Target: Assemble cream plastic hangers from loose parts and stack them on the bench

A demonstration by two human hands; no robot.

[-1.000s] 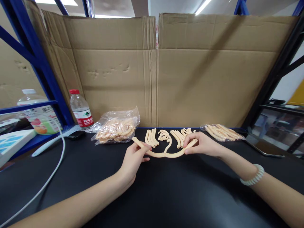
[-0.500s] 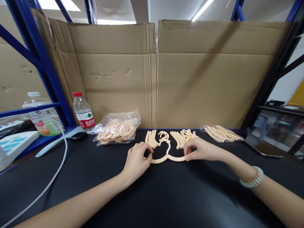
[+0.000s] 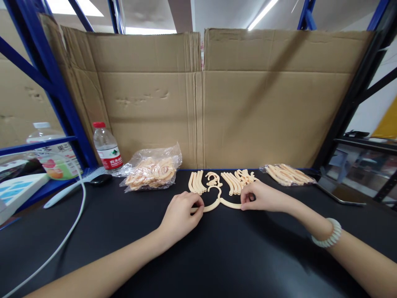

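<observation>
A cream plastic clothes hanger point(image 3: 230, 204) lies flat on the black table, its hook pointing away from me. My left hand point(image 3: 182, 213) pinches the hanger's left arm between thumb and fingers. At the other side, my right hand point(image 3: 262, 198) is closed on the end of the right arm. Just behind the hanger are loose cream hooks point(image 3: 212, 179), a row of curved hanger arms point(image 3: 197, 182) on the left and another row of hanger arms point(image 3: 231, 183) on the right. More small cream pieces point(image 3: 246, 176) are heaped beside that right row.
A clear bag of cream parts point(image 3: 151, 174) lies back left, another bag point(image 3: 288, 174) back right. A red-capped water bottle point(image 3: 107, 147) stands by the cardboard wall point(image 3: 279, 103). A white cable point(image 3: 79, 215) curves over the table's left side. A dark tablet-like object point(image 3: 341, 194) lies at right.
The hanger has tilted slightly, its left arm now nearer me and its hook leaning lower. My left hand has shifted a little along the arm toward the middle.
</observation>
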